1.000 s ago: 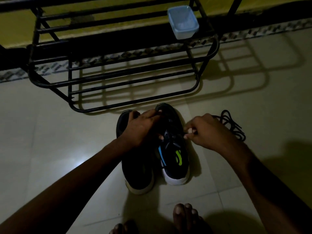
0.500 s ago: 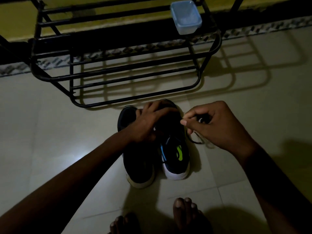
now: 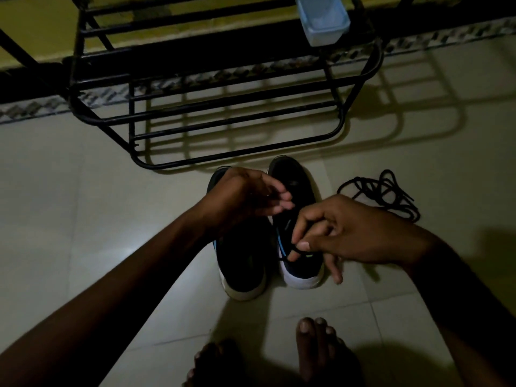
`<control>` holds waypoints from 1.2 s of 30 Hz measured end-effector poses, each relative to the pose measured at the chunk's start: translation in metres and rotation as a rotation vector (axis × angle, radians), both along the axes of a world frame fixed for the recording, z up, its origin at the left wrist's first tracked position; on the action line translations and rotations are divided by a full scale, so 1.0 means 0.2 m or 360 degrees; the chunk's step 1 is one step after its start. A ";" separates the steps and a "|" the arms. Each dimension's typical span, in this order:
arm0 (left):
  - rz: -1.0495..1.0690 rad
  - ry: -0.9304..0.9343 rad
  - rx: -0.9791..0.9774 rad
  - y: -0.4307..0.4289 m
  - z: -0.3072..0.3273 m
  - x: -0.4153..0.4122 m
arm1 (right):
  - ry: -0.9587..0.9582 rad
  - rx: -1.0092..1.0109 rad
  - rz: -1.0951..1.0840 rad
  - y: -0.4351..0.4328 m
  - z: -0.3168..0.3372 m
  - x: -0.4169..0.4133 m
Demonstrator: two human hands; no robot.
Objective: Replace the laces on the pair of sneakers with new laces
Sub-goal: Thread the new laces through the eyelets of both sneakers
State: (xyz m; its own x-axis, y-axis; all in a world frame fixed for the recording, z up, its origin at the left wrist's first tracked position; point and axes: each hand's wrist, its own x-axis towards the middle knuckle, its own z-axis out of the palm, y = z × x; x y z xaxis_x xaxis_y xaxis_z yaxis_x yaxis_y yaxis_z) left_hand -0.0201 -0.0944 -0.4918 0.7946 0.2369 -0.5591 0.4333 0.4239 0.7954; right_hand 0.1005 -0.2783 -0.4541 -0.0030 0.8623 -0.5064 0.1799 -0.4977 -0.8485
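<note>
Two black sneakers with white soles stand side by side on the tiled floor, toes away from me: the left sneaker [image 3: 241,272] and the right sneaker [image 3: 293,180]. My right hand [image 3: 351,233] is over the right sneaker's heel end and pinches a thin black lace [image 3: 290,251] between thumb and forefinger. My left hand [image 3: 245,199] hovers over the gap between the sneakers with its fingers loosely curled; whether it holds lace is hidden. A loose black lace [image 3: 382,191] lies tangled on the floor to the right.
A black metal shoe rack [image 3: 231,107] stands just beyond the sneakers, with a pale blue plastic container [image 3: 322,20] on its upper bars. My bare feet [image 3: 315,347] are at the bottom edge. A dark patterned skirting runs along the yellow wall.
My right hand has moved from beside the sneaker's toe end back toward the heel, pulling a lace. My left hand has lifted off the sneakers. The loose lace on the floor is uncovered again.
</note>
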 end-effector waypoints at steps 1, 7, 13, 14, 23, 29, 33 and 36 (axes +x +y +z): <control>-0.0014 0.0111 -0.0046 -0.01 0.02 0.01 | 0.0029 0.0011 0.0033 0.00 0.00 0.00; -0.0373 0.0442 0.1125 -0.10 0.01 0.00 | 0.0111 0.0124 -0.0004 0.00 0.00 -0.02; 0.0037 0.0422 0.0215 -0.17 0.04 0.00 | 0.0160 0.0043 0.0104 -0.04 0.00 -0.03; 0.0058 0.0413 0.0152 -0.16 0.05 -0.01 | 0.0141 0.0007 0.0124 -0.05 -0.01 -0.02; -0.0305 0.0268 0.0725 0.00 0.02 -0.15 | -0.0770 0.0037 0.0026 -0.04 -0.18 0.04; -0.0427 0.0190 0.0729 -0.03 -0.02 -0.21 | -0.1014 -0.0175 0.0450 0.00 -0.20 -0.01; -0.0464 0.0172 0.0825 -0.05 -0.04 -0.21 | -0.1033 -0.0292 0.0640 0.04 -0.20 -0.03; -0.0460 0.0152 0.0835 -0.03 -0.05 -0.22 | -0.0968 -0.0238 0.0637 0.05 -0.19 -0.02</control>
